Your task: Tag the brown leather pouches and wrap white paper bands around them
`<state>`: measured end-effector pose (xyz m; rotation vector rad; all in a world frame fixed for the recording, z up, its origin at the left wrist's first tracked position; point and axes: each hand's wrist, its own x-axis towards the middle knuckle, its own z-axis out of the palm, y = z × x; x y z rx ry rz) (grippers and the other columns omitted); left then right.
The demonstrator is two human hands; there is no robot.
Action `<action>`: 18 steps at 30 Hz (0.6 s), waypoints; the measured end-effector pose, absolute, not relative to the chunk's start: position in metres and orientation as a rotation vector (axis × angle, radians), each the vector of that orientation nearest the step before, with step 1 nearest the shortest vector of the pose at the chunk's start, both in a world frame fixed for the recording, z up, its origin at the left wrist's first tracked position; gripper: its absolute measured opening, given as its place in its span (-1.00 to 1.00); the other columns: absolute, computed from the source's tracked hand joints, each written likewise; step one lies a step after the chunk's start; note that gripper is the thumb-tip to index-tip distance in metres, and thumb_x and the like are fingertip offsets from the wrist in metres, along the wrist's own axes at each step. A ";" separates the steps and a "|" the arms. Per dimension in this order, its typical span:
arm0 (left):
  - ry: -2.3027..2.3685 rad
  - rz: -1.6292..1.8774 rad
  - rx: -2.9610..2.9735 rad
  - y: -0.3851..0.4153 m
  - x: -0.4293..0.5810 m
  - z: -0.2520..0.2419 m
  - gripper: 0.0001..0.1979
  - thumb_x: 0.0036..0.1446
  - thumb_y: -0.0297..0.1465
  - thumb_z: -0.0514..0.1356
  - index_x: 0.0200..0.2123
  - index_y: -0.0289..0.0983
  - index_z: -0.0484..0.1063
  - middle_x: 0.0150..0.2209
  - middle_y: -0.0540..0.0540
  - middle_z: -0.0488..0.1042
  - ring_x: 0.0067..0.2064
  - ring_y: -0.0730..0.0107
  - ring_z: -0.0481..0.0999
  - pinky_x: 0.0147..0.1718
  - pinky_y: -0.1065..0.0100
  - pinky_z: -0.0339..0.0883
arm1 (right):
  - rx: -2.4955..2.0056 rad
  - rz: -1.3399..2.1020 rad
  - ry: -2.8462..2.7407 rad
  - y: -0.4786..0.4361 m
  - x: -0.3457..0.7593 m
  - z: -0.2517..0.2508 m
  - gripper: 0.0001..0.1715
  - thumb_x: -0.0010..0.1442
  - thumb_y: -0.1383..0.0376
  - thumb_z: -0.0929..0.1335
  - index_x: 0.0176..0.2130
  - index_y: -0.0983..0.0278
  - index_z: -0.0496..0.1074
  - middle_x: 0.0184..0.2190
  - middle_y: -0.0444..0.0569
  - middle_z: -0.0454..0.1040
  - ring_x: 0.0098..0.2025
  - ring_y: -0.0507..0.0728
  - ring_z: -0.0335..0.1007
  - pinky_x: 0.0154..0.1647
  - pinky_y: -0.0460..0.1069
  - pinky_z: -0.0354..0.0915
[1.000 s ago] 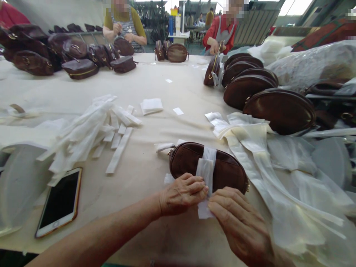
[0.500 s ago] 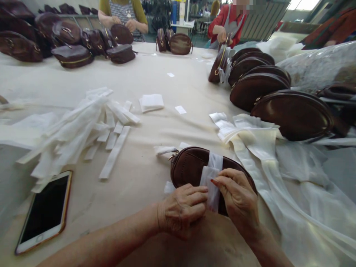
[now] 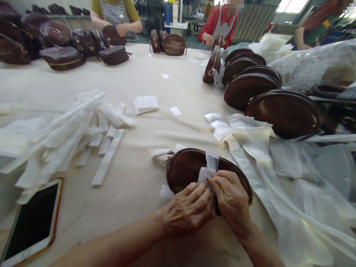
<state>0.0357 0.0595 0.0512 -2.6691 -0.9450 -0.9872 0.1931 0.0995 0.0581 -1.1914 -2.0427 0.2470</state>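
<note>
A small dark brown leather bag (image 3: 180,170) lies on the table in front of me, with a translucent white strip (image 3: 205,175) wrapped across its middle. My right hand (image 3: 232,196) pinches the strip between thumb and fingers at the bag's front. Beside it, my left hand (image 3: 189,209) has its fingers curled together against the strip's lower part; its fingertips are partly hidden. At the bag's left end, a metal ring and zipper pull (image 3: 162,153) are covered in white wrapping.
White strips (image 3: 108,157) and a phone (image 3: 33,222) lie to the left. Longer strips (image 3: 261,167) and a row of brown bags (image 3: 283,113) stand right. Across the table (image 3: 144,78) two people (image 3: 116,18) handle bags; a third person is at far right.
My left hand has shifted right and closer to my right hand, over the lower strip. The whole view has turned slightly, so the table's things appear further left.
</note>
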 end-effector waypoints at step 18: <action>-1.033 -0.835 -2.611 0.054 0.035 0.041 -0.73 0.28 -0.40 0.04 -0.01 -0.36 0.36 0.03 -0.26 0.41 0.08 0.19 0.34 0.00 0.19 0.23 | -1.274 -0.036 -1.793 0.075 0.242 0.089 -0.86 0.23 0.33 0.31 -0.15 0.25 0.36 -0.17 0.04 0.41 -0.15 0.10 0.38 -0.15 0.02 0.33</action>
